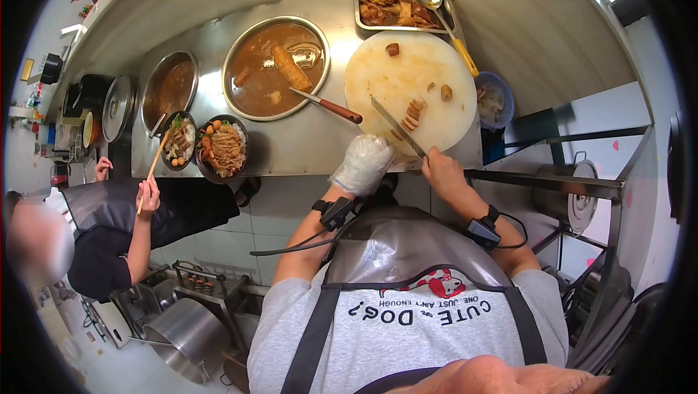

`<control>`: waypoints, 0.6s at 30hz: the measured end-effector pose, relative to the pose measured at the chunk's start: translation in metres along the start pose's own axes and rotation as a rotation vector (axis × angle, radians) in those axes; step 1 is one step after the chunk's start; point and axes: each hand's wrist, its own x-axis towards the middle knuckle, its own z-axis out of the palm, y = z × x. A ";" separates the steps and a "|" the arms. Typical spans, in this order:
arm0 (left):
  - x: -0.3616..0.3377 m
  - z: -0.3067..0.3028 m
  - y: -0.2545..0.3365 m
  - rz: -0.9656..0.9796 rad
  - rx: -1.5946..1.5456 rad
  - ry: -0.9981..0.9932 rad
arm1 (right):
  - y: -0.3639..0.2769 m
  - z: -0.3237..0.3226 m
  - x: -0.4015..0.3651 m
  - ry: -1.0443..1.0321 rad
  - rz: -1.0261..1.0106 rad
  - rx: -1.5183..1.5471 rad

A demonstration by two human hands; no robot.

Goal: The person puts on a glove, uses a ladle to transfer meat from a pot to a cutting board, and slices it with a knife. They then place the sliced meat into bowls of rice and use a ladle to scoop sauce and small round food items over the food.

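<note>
On the round white cutting board lie several brown slices and a few small brown pieces. My right hand is wrapped round the handle of a knife, whose blade points up and left over the board, just left of the slices. My left hand, in a clear plastic glove, is at the board's lower left edge; its fingers are bunched, and whether they hold anything is hidden. Above and left of it, a brown-handled utensil rests across the rim of a round pan of brown sauce.
A metal tray of brown food with a yellow-handled ladle stands behind the board. Two filled bowls and another sauce pan are left. A co-worker holds chopsticks there. A blue bin stands right.
</note>
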 end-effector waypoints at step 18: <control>0.037 0.007 0.009 0.071 0.089 0.154 | 0.052 -0.027 -0.032 0.273 0.259 0.277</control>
